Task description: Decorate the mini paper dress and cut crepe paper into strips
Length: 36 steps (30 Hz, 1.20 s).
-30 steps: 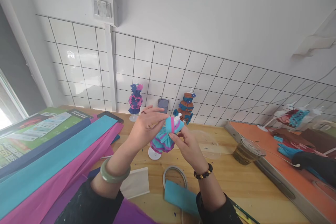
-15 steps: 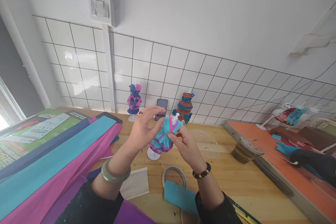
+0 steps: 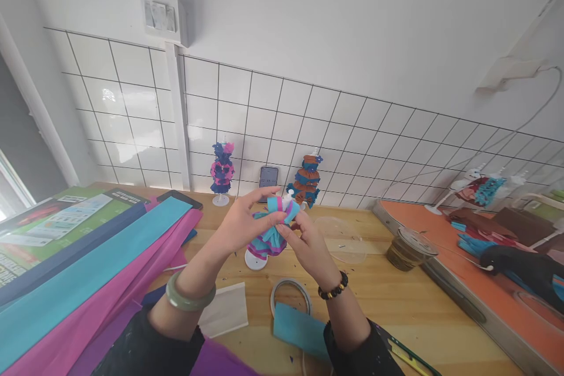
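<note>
- Near the middle of the table (image 3: pixel 361 305), the turquoise-and-magenta ruffled dress (image 3: pixel 265 241) leans on one white miniature mannequin (image 3: pixel 289 197).
- Half a second ago the left hand (image 3: pixel 238 220) had its thumb off the bodice; now that thumb rests on the front. Its fingers are partly hidden, so I cannot tell whether it pinches.
- The right hand (image 3: pixel 312 247) pinches the dress front; both hands now seem to steady it together.
- Along the tiled wall: two dressed figures, one navy-and-pink mannequin (image 3: pixel 222 170), one brown-and-teal mannequin (image 3: pixel 307 179), and one phone (image 3: pixel 268 176) between.
- Nearer: one tape roll (image 3: pixel 272 296), one turquoise strip (image 3: pixel 299 329).
</note>
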Tool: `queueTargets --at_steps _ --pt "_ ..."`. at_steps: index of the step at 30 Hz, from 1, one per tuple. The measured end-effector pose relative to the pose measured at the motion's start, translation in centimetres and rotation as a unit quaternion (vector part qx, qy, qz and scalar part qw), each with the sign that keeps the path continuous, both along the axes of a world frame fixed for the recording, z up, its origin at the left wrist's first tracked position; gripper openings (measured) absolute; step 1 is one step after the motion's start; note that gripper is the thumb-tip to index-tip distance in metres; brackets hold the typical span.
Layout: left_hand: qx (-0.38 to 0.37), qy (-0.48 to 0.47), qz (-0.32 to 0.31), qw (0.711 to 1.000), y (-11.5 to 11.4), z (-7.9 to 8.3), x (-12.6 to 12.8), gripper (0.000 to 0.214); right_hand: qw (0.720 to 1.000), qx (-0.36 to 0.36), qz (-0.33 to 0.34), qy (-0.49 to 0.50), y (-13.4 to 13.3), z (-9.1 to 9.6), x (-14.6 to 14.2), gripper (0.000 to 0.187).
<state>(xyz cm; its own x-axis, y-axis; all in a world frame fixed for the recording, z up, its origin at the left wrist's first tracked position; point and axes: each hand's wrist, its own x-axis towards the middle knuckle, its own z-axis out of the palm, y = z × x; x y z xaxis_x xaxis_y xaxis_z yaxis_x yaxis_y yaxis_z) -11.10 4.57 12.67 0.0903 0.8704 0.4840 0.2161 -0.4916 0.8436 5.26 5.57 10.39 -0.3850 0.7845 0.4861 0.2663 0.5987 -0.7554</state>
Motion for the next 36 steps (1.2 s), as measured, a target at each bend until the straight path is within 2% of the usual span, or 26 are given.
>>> queueTargets --at_steps 3,6,12,17,30,36 --pt "-0.028 0.011 -0.044 0.999 0.1 -0.1 -0.1 0.057 1.0 0.012 -0.008 -0.01 0.1 -0.1 0.0 0.02" --pt "-0.054 0.007 -0.067 0.996 0.3 -0.2 -0.3 0.059 0.999 0.022 -0.016 -0.017 0.2 -0.2 0.1 0.019" --pt "-0.067 0.001 -0.087 0.994 0.6 -0.4 -0.5 0.054 0.998 0.037 -0.036 -0.025 0.3 -0.5 0.0 0.015" --pt "-0.068 0.009 -0.102 0.992 0.7 -0.3 -0.5 0.039 0.998 0.028 -0.045 -0.012 0.5 -0.6 -0.2 0.013" --pt "-0.048 0.045 -0.071 0.995 1.3 -0.9 -0.5 0.03 0.999 0.005 -0.034 0.016 0.8 -1.1 -0.3 0.02" --pt "-0.054 0.02 -0.079 0.995 1.3 -0.8 -0.5 0.031 0.999 0.001 -0.05 0.016 1.0 -1.3 -0.2 0.021"
